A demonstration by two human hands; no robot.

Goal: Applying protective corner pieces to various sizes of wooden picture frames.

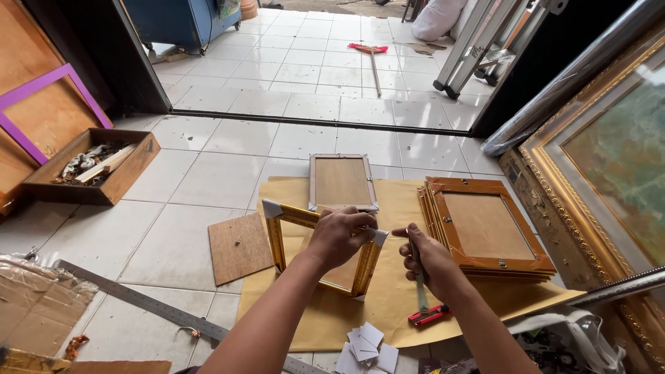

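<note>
My left hand (341, 234) grips the top right corner of a small gold picture frame (280, 242) that lies on a sheet of brown paper (395, 291). White cardboard caps cover the frame's corners. My right hand (428, 255) sits just right of that corner and holds a thin tool (418, 280), pointed down toward the paper. A red-handled tool (429, 316) lies on the paper below my right hand. Several white card pieces (366, 346) lie at the paper's near edge.
A stack of brown frames (488, 232) lies on the right, another frame (341, 182) face-down ahead. A wooden backing board (239, 247), a metal ruler (149, 305) and a wooden box of scraps (93, 166) are left. A large gilt frame (596, 159) leans right.
</note>
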